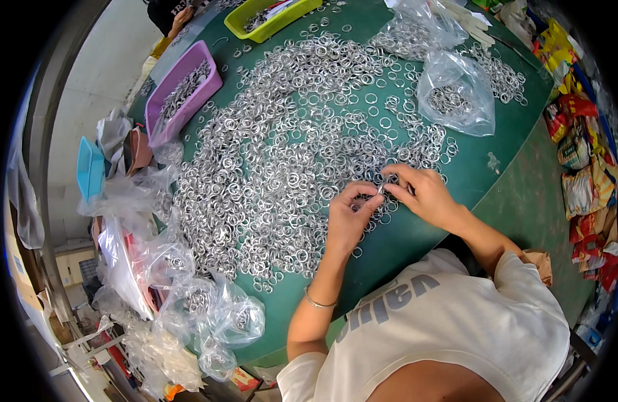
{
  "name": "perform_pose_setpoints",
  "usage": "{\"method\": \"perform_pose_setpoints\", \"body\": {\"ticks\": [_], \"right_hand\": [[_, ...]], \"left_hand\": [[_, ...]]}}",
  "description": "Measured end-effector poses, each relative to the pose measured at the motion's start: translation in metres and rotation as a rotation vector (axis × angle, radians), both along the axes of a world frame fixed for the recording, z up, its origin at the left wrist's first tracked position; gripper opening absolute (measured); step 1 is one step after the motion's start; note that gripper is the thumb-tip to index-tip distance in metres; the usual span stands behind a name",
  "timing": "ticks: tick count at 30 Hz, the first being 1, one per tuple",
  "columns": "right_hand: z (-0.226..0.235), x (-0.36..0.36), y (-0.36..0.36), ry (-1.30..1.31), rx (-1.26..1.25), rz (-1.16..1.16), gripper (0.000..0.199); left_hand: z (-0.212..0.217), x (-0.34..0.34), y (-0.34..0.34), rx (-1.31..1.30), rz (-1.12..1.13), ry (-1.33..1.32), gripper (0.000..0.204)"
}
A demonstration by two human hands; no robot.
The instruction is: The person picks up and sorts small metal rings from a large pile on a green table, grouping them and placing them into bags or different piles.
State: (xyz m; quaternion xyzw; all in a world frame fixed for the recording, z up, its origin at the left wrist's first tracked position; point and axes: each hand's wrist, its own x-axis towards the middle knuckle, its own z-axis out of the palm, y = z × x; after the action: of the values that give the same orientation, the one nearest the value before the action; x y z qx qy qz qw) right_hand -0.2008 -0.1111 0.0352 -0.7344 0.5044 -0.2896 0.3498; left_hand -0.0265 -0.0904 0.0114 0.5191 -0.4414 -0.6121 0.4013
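A wide heap of silver metal rings [282,174] covers much of the green table [486,161]. At the heap's near right edge, my left hand [349,218] and my right hand [424,194] meet fingertip to fingertip. Both are closed in a pinch on a small metal ring [381,190] that shows only in part between the thumbs and forefingers. How many rings are pinched there I cannot tell. Loose rings lie just under and around my fingers.
A purple basket [212,84] and a lime-green basket [289,21] of metal parts stand at the far side. Clear plastic bags [480,100] with rings lie far right; more bags [235,315] crowd the left edge. Another person's hand [182,18] shows at the far left.
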Motion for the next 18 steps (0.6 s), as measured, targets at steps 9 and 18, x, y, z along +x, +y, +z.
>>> {"method": "perform_pose_setpoints", "body": {"ticks": [9,18], "right_hand": [[-0.002,0.018,0.016,-0.236,-0.005,-0.032,0.018],[-0.021,-0.003,0.004,-0.765,0.528,-0.083,0.019]], "left_hand": [[0.008,-0.008,0.016,0.132,0.293,0.357,0.007],[0.011,0.008,0.027,0.193,0.391,0.707,0.015]]}}
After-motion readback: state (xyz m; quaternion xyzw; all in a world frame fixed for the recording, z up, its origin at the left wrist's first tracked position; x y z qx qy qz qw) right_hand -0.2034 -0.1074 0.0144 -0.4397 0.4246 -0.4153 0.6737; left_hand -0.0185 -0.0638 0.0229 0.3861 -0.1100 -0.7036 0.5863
